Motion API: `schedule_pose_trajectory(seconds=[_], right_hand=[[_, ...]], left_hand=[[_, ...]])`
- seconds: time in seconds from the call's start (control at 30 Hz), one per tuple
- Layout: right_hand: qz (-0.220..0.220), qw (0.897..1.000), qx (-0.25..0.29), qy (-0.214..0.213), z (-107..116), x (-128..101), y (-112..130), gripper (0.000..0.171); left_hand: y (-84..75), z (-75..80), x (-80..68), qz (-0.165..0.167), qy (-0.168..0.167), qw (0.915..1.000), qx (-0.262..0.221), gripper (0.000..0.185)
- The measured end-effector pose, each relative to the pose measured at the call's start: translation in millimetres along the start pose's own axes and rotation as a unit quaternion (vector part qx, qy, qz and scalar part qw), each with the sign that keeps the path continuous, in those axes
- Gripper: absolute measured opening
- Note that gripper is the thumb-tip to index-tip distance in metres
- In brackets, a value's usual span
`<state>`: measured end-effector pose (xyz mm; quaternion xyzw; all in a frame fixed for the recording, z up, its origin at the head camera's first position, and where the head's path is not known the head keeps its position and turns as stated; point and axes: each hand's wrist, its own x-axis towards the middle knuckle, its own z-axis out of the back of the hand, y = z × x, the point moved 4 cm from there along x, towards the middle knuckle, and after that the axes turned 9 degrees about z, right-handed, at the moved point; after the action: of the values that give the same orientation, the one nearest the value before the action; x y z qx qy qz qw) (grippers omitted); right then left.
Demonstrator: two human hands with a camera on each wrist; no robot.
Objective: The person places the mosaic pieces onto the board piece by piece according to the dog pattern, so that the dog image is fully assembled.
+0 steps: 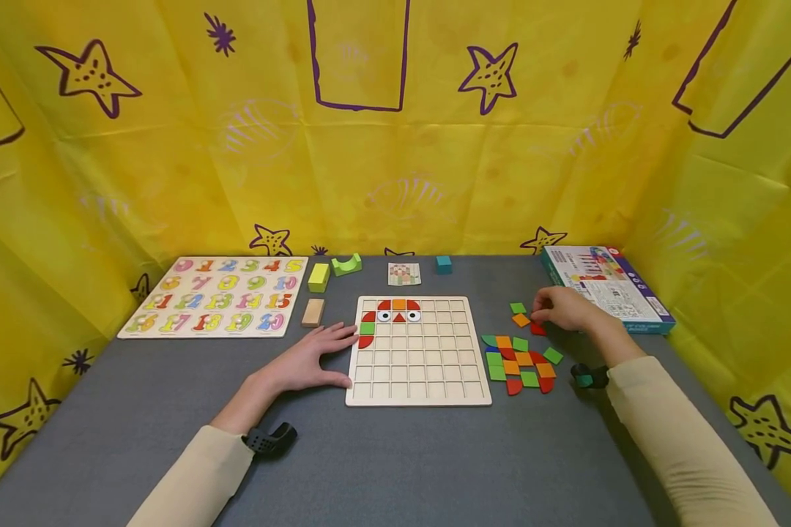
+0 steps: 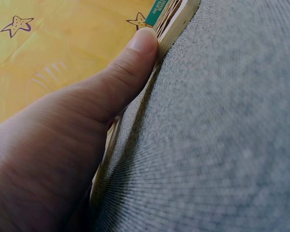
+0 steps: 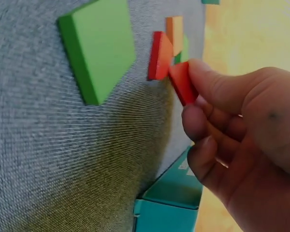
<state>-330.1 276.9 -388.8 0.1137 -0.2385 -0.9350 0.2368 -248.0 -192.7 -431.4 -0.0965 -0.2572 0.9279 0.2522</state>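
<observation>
- Pinched between thumb and finger of the right hand, right wrist view: a red piece.
- Head view: right of the board, that grip, the loose pieces and a box; left of the board, a number puzzle; behind the board, a card. Left hand, fingers apart, at the board's left edge.
- Left wrist view: thumb against the board's edge.

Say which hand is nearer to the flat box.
Right. The right hand, pinching a red piece, is just left of the box; the left hand is farther left, touching the grid board.
</observation>
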Motion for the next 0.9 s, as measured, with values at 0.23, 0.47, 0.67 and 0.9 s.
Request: schedule_pose_trajectory(seconds=[0.23, 0.47, 0.67, 0.9], right_hand=[[0.008, 0.998, 0.055, -0.022, 0, 0, 10, 0.016], [0.040, 0.996, 0.061, -0.051, -7, 9, 31, 0.012], [0.075, 0.993, 0.076, -0.046, -17, 19, 50, 0.013], [0.097, 0.990, 0.101, -0.031, -32, 32, 68, 0.014]], left_hand=[[0.9, 0.4, -0.9, 0.003, -0.001, 1.0000, -0.003, 0.090], [1.6, -0.6, -0.4, 0.000, -0.004, 1.0000, -0.001, 0.090], [1.1, -0.3, 0.2, -0.003, -0.004, 1.0000, 0.001, 0.091], [0.5, 0.0, 0.2, -0.002, -0.003, 1.0000, 0.005, 0.091]])
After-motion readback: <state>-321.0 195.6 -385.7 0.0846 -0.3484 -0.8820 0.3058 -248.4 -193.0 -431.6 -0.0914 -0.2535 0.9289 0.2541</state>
